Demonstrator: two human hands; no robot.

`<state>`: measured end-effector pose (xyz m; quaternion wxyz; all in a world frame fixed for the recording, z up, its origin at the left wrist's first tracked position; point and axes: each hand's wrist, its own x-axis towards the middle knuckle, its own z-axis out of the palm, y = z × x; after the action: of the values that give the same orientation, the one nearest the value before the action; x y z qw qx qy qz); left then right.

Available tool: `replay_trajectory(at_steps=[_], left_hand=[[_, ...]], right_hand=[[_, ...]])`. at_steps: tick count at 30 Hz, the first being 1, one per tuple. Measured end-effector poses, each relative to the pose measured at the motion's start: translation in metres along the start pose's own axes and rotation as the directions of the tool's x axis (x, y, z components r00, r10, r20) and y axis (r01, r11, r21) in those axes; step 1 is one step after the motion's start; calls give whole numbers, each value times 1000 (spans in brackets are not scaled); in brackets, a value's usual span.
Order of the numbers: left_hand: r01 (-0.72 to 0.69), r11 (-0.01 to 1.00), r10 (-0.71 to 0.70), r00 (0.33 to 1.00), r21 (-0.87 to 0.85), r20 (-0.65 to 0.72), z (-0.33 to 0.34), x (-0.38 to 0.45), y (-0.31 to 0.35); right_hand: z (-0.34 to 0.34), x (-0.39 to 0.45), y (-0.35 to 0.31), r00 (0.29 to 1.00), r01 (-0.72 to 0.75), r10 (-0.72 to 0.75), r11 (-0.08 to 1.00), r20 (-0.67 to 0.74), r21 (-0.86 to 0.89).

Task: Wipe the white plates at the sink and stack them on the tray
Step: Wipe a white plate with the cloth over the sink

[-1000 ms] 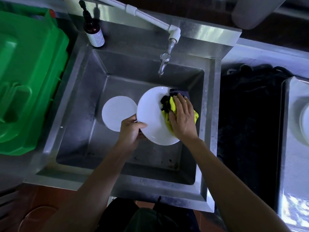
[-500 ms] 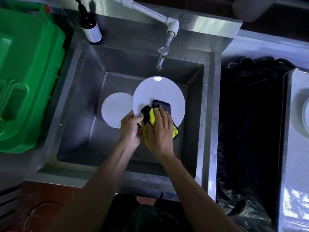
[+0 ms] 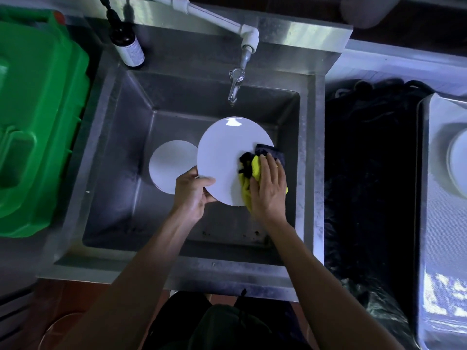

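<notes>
Over the sink (image 3: 314,152) the left hand (image 3: 190,192) pinches the near-left rim of a white plate (image 3: 222,157), thumb on the face and fingers curled beneath, holding it tilted above the basin. Just right of that grip the right hand (image 3: 269,188) lies on a yellow-and-dark cloth (image 3: 249,170), fingers fairly straight, pressing it against the plate's right edge. A second plate (image 3: 169,164) lies flat on the sink floor just left of the gripping hand and partly behind the held one, the tap (image 3: 235,84) hangs beyond the plate, and off to the far right another plate (image 3: 458,162) rests on the tray (image 3: 434,223).
</notes>
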<state>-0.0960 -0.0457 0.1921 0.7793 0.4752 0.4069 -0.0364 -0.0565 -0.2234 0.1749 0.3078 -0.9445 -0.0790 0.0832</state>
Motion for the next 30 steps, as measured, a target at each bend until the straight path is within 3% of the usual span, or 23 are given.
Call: replay_trajectory(at_steps=[5,15,30], left_hand=[[-18,991,8,997,130,79,-3,-2,-2],[29,975,-73,978,222,193,-4,-2,-3],[-3,985,-38,970,170,241,0,3,2]], right_hand=[[-12,31,17,1000,-12,12,1000,-3,16],[-15,62,-2,981,191,-193,979,-14,-72],[-5,35,-44,839,531,-533,846,109,45]])
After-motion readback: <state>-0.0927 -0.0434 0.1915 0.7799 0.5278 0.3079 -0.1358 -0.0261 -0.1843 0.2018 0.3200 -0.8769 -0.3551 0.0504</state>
